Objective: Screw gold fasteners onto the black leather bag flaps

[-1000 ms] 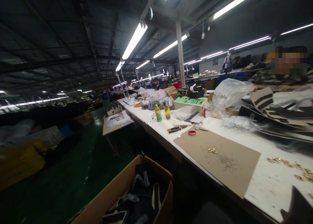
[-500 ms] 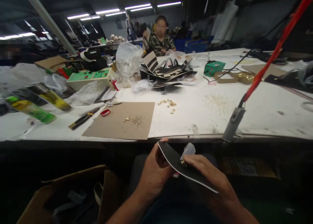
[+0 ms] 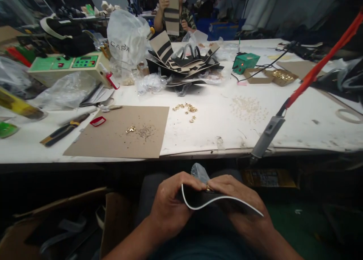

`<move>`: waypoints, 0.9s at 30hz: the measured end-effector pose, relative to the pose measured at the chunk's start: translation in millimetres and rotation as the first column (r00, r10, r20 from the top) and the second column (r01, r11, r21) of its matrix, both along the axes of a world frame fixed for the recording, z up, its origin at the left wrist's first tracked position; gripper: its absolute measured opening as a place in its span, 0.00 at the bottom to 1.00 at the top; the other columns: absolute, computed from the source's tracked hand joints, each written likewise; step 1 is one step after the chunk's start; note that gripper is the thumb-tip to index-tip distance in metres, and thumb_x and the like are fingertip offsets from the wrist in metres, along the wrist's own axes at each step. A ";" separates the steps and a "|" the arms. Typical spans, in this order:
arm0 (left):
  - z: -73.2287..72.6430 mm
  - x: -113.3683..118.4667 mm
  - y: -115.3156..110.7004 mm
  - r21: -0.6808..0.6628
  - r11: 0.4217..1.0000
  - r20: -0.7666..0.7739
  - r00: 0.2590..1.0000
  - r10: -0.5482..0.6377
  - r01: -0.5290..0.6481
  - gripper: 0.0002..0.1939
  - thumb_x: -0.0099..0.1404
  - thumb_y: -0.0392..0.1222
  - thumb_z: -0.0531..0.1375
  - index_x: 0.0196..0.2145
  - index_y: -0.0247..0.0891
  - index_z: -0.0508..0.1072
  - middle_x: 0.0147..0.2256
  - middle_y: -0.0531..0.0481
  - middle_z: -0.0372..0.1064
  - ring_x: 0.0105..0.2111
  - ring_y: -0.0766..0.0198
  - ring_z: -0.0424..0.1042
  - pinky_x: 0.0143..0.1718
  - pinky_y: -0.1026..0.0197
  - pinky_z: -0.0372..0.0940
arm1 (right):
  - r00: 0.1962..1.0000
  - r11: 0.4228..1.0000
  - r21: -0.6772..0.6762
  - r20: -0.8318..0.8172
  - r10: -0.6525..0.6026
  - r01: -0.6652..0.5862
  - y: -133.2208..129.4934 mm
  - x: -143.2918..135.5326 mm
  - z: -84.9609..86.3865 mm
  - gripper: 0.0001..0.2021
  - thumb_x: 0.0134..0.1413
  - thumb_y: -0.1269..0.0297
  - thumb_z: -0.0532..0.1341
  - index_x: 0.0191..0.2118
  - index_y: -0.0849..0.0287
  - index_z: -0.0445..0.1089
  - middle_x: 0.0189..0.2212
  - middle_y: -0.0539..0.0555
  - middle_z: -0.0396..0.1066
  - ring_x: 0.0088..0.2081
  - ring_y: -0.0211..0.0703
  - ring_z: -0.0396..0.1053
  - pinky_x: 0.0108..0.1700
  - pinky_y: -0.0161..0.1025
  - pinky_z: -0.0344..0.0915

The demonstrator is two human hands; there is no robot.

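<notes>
Over my lap, a thin black panel with a white edge [image 3: 195,201] is bent into a wave between both hands. My left hand [image 3: 169,199] grips its left part, fingers over the top. My right hand [image 3: 244,201] holds the right part, its fingertips pressing by a small gold metal fitting [image 3: 209,188] on the panel. The two hands' fingertips nearly meet at this fitting, which they partly cover. Behind it a piece of clear plastic film [image 3: 199,172] sticks up. The panel's underside and my right thumb are hidden.
Gold fittings [image 3: 187,108] lie on the white table [image 3: 210,135], more on a brown board [image 3: 113,139] beside pliers [image 3: 65,131]. A grey-handled tool [image 3: 268,137] hangs from an orange cord at right. Striped bag pieces [image 3: 184,67] are piled ahead; a co-worker [image 3: 190,21] sits beyond.
The panel has turned and is now bent into a wave. My left fingers have come over its top toward the fitting. The co-worker has raised a striped piece. My view has tilted down.
</notes>
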State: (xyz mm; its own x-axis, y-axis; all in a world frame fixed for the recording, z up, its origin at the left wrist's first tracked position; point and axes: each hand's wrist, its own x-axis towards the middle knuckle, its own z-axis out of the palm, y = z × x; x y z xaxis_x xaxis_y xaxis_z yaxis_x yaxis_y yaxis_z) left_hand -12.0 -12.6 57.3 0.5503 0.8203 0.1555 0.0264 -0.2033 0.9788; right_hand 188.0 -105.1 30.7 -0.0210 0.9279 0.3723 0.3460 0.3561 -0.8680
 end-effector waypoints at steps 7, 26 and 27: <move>-15.6 17.7 22.8 -0.160 0.970 -0.220 0.965 0.143 -0.181 0.06 0.59 0.38 0.69 0.29 0.39 0.74 0.26 0.55 0.75 0.26 0.65 0.72 0.29 0.64 0.66 | 0.960 0.907 -0.333 -0.018 -0.279 0.257 26.8 -1.8 -2.6 0.08 0.65 0.58 0.66 0.41 0.54 0.82 0.34 0.51 0.81 0.33 0.44 0.78 0.34 0.34 0.73; -56.2 84.9 151.3 -0.116 0.983 -0.506 0.860 0.063 -0.140 0.13 0.51 0.33 0.66 0.36 0.38 0.76 0.34 0.46 0.80 0.37 0.53 0.79 0.36 0.58 0.71 | 0.871 0.607 -0.629 0.405 -0.278 0.486 169.1 43.8 -24.0 0.09 0.54 0.62 0.66 0.35 0.63 0.80 0.34 0.61 0.81 0.38 0.54 0.78 0.34 0.39 0.66; -55.7 82.9 151.0 -0.099 0.985 -0.512 0.856 0.069 -0.138 0.16 0.52 0.34 0.67 0.40 0.37 0.76 0.37 0.45 0.80 0.39 0.52 0.79 0.38 0.56 0.72 | 0.870 0.604 -0.631 0.406 -0.279 0.488 169.3 43.1 -23.1 0.09 0.55 0.62 0.66 0.35 0.63 0.80 0.34 0.61 0.81 0.37 0.54 0.78 0.34 0.38 0.66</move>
